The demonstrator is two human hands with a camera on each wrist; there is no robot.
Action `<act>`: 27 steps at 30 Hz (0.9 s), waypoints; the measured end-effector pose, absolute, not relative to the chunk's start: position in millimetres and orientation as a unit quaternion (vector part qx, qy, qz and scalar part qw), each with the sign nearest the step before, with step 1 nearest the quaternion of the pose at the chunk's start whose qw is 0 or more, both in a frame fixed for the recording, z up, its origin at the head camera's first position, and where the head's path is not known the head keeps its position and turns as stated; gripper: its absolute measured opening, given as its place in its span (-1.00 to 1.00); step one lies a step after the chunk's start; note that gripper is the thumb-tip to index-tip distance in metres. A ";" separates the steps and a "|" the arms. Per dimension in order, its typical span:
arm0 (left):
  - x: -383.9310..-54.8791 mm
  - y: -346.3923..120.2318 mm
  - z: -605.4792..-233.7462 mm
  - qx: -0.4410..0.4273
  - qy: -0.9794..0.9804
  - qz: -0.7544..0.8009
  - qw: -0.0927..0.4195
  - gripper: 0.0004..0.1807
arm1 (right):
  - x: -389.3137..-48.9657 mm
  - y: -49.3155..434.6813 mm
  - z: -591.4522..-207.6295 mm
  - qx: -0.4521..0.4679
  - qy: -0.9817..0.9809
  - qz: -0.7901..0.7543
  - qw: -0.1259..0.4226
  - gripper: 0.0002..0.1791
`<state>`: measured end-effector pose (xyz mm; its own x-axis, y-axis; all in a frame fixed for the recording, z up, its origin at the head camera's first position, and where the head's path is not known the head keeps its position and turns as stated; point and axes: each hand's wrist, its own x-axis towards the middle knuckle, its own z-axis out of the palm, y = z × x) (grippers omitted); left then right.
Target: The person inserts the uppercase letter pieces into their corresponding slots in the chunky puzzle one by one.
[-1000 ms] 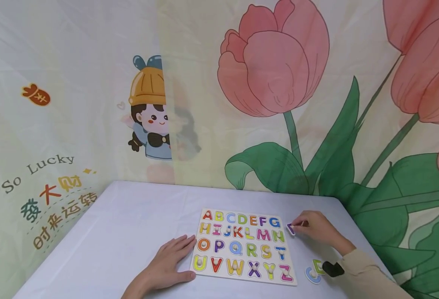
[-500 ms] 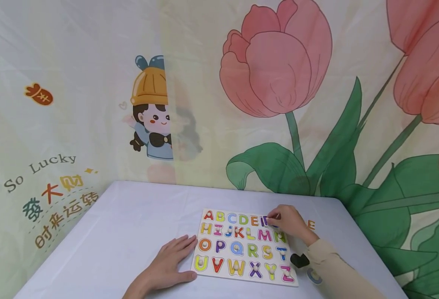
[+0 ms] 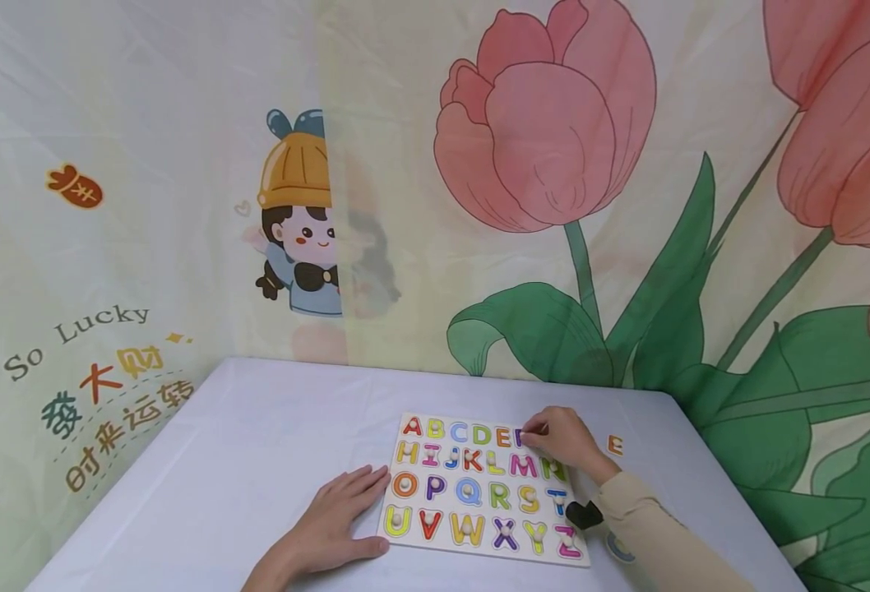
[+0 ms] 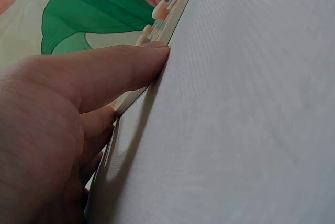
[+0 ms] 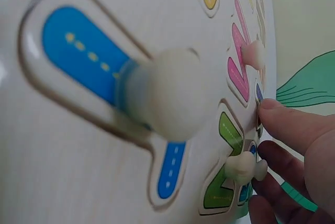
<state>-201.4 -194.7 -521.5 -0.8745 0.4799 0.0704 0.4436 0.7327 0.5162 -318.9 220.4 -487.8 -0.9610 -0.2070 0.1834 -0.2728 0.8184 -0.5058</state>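
Observation:
A white alphabet puzzle board (image 3: 479,555) lies on the table, full of coloured letters, many with round wooden knobs. My left hand (image 3: 339,514) rests flat on the cloth at the board's left edge. In the left wrist view its thumb (image 4: 125,67) touches the board's side. My right hand (image 3: 568,440) is over the top row, pinching the purple letter F piece (image 3: 520,437) at its place between E and G. The fingers hide much of this piece and the G. In the right wrist view the thumb (image 5: 293,124) bears on its purple edge (image 5: 259,93).
An orange letter E piece (image 3: 615,445) lies on the table right of the board. Nearer the front, a blue letter C piece (image 3: 618,548) shows partly under the right sleeve (image 3: 657,526). A printed curtain (image 3: 391,164) hangs behind the white table (image 3: 287,411).
My right hand has carried the purple F piece from beside the board leftward to the top row. The orange E on the table has come into view. My left hand has stayed put.

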 end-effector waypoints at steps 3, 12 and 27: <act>-200.7 -195.5 -522.1 0.250 0.928 0.273 0.028 0.07 | -320.4 220.2 -490.5 0.125 -0.952 0.271 0.063 -0.94; -201.1 -195.4 -521.3 0.250 0.929 0.272 0.030 0.07 | -318.8 233.2 -485.4 0.134 -0.950 0.275 0.055 -0.86; -201.9 -194.1 -520.9 0.247 0.928 0.276 0.037 0.07 | -303.6 346.8 -489.7 0.057 -0.956 0.262 0.118 -0.75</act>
